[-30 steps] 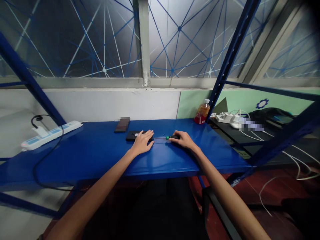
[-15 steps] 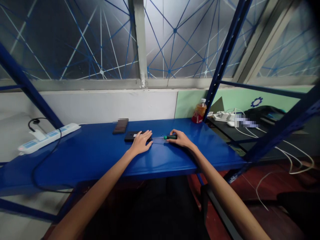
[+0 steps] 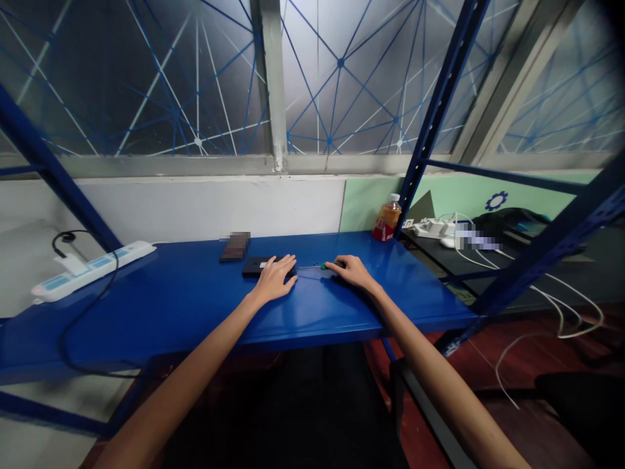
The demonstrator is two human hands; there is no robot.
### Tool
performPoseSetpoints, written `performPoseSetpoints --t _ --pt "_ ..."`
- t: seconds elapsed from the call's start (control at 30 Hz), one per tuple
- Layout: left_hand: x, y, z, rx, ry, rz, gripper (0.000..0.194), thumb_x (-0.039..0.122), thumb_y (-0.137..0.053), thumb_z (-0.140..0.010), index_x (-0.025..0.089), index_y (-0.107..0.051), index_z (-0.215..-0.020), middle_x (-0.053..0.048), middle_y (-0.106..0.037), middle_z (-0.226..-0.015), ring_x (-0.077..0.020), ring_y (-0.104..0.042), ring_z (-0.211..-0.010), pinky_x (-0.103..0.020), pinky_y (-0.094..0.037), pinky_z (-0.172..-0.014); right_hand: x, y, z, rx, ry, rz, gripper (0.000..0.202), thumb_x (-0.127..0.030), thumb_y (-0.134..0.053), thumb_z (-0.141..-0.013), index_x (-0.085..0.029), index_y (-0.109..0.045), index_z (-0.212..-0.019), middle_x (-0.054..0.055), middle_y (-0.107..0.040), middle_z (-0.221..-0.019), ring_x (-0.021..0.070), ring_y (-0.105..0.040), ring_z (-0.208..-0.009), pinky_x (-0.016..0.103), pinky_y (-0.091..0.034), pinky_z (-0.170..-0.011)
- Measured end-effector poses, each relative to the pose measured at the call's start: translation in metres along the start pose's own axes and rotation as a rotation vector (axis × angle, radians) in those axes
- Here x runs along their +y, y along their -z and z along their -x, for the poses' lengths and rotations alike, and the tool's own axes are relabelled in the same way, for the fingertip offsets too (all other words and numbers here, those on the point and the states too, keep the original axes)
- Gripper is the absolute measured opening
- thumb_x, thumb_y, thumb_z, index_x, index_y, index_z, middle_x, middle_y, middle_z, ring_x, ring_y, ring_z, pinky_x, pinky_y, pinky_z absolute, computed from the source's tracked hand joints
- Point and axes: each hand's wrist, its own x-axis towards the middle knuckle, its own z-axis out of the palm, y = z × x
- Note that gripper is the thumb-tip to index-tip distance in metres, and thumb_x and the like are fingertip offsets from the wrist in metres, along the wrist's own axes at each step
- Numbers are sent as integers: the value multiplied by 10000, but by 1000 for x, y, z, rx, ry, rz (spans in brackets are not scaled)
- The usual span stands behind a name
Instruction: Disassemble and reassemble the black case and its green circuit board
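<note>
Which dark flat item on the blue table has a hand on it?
The nearer black box, under the left hand; the farther slab lies untouched.

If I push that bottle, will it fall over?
The bottle might tip if pushed up high, because it stands taller than wide. Amber drink shows inside, so it is probably heavier than an empty one. It could slide a bit, since the table looks smooth and shiny.

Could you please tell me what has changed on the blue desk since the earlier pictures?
The right hand has shifted its fingers on the screwdriver, now covering more of the handle; nothing was let go or newly taken. The left hand stayed flat on the black device, and the bottle and power strip stayed put.
</note>
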Motion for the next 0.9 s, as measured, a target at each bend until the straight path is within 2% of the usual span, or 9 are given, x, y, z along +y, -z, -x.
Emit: performPoseSetpoints --t 0.1,0.17,0.33,0.53,0.8,0.9 --pt "-1 4 0 39 13 18 499 396 -477 -905 190 -523 -1358 -107 -455 -1464 -251 -456 -1325 -456 -306 -1126 3 1 0 132 -102 74 486 -580 -521 -828 -162 -626 -604 8 -562 -555 123 -471 -558 247 -253 -535" --pt "-3 7 1 75 51 8 477 417 -505 -890 211 -572 -1314 -103 -498 -1429 -260 -494 -1283 -452 -339 -1099 5 2 0 213 -154 116 465 -546 -522 -827 -163 -623 -584 17 -566 -546 124 -466 -552 252 -245 -533" --pt "-15 15 5 186 264 -51 423 534 -543 -857 212 -737 -1051 -112 -612 -1293 -309 -549 -1195 -483 -355 -1052 7 5 2 360 -272 214 449 -487 -455 -859 -171 -669 -622 64 -641 -597 145 -504 -569 264 -244 -538" --pt "-23 15 7 112 335 -91 524 618 -495 -860 216 -727 -1103 -122 -637 -1261 -318 -534 -1213 -475 -359 -1025 7 5 2 363 -361 324 402 -462 -476 -825 -175 -712 -672 115 -694 -660 189 -592 -639 270 -256 -545" --pt "-12 20 4 12 374 -143 576 658 -376 -901 260 -672 -1196 -123 -585 -1325 -313 -469 -1262 -507 -301 -1045 6 5 3 345 -374 394 397 -466 -478 -822 -180 -728 -704 123 -712 -704 206 -627 -683 270 -260 -548" --pt "-7 22 1 -2 386 -186 565 630 -326 -930 275 -655 -1221 -148 -602 -1265 -334 -500 -1202 -545 -314 -1002 5 5 3 337 -377 407 406 -471 -476 -829 -178 -736 -723 127 -713 -719 209 -629 -693 267 -263 -549"
